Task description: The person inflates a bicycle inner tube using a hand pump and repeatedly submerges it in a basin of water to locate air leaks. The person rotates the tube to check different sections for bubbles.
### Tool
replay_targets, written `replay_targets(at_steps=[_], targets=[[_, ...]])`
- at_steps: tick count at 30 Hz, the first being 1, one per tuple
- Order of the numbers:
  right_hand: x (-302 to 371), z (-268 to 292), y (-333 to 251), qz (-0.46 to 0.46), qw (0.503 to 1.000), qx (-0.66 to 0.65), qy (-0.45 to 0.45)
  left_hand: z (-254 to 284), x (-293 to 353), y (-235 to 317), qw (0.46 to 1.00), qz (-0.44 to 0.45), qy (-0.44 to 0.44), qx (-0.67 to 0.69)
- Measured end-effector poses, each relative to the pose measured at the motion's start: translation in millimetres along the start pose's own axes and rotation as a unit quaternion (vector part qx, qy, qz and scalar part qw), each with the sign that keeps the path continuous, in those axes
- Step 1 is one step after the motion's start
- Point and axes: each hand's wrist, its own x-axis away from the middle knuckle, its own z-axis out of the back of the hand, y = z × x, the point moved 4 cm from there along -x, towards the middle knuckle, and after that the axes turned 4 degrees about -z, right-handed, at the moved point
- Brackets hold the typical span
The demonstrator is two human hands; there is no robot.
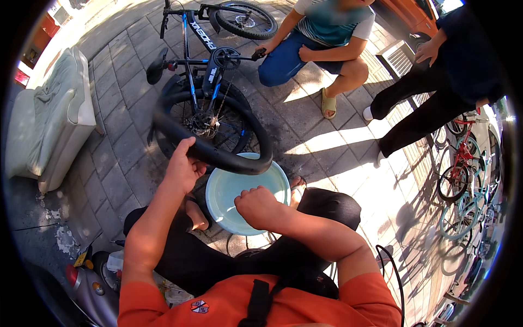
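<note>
An inflated black inner tube hangs in a large loop ahead of me. My left hand pinches its near side between thumb and fingers, and the right end of the loop dips over the basin's far rim. Between my feet stands a round pale-blue plastic basin holding what looks like water. Above the basin, my right hand is closed in a fist with its back toward me; what it holds, if anything, is hidden. Beyond the tube, a black, white and blue bicycle lies on the paving, its rear wheel partly covered by the loop.
A person squats beside the bicycle with a hand at its pedal. Another in dark trousers stands at the right. A worn pale sofa is at the left, a scooter at lower left. Parked bicycles line the right.
</note>
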Motion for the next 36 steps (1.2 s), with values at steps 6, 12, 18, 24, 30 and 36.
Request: replay_targets(at_steps=[6,12,18,24,30,36], targets=[[-4,-8,-2,0.01,0.999,-0.014,0.047,24,-6,59,0.986,-0.137,0.02,0.09],[-5,-1,-6,0.033,0.998,-0.037,0.049,9,-2,23,0.998,-0.065,-0.02,-0.018],[3,39,-22,0.108,0.977,-0.177,0.059,17,-15,31,0.996,-0.088,-0.001,-0.009],[79,86,-80,0.282,0.687,-0.58,-0.335,4,-12,29,0.995,-0.09,-0.033,-0.009],[112,108,-134,0.384,0.797,-0.338,-0.32,5,-9,35,0.996,-0.09,-0.022,-0.01],[138,103,-148,0.346,0.861,-0.244,-0.281,11,-12,33,0.995,-0.098,-0.025,-0.001]])
